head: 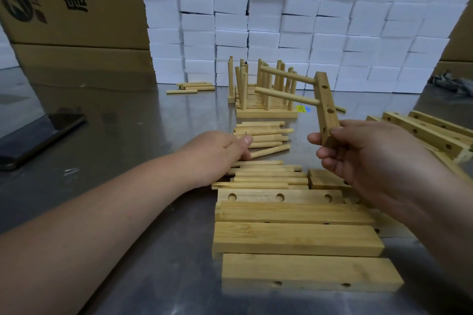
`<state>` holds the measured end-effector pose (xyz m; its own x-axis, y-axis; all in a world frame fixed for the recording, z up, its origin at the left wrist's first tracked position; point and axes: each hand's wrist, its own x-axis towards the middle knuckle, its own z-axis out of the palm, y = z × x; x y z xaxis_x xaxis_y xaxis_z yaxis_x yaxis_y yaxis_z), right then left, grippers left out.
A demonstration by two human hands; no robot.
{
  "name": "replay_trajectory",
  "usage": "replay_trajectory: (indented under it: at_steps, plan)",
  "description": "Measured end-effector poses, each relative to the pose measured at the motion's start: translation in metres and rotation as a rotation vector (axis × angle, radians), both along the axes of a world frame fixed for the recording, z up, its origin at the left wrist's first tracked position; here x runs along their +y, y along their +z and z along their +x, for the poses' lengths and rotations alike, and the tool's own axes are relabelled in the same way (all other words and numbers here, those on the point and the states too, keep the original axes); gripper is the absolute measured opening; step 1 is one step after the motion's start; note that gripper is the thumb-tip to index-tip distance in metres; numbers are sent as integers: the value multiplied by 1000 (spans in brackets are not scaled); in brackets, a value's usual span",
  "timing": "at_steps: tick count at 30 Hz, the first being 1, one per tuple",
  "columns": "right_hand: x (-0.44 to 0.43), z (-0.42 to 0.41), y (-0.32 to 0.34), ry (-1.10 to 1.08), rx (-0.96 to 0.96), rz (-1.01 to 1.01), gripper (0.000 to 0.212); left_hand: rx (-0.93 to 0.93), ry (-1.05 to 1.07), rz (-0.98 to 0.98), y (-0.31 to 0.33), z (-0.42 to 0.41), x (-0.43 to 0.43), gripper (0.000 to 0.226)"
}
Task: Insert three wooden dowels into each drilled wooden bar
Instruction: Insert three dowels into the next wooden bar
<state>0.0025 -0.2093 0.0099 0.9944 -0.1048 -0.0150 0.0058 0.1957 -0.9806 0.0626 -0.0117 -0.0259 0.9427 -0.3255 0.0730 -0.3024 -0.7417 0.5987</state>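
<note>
Where white boxes [294, 20] rise, dowels [266, 135] litter the metal table [153, 135].

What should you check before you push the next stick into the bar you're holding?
1. Bar held steady: the right hand grips the held bar by its lower end. Ok.
2. Earlier sticks in place: two inserted dowels stick out of it sideways. Ok.
3. Room for a third: only two are in. Ok.
4. Next stick picked up: the left hand touches the loose dowels, none lifted yet. Not ok.
5. Both sticks pushed fully in: cannot tell.
</note>
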Motion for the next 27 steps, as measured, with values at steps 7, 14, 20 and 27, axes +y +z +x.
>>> replay_trajectory:
  at_steps: [7,14,20,27]
  plan:
    - [-1,1,-2,14,-12,-14,16,-70,9,-74,2,-1,0,38]
    - [0,2,-3,17,-22,-34,15,-23,-29,125,2,-1,0,39]
    - [-1,2,-2,16,-23,-26,16,-39,-14,47,5,-1,0,35]
    - [-1,0,-1,11,-23,-43,18,-13,-18,76,5,-2,-2,35]
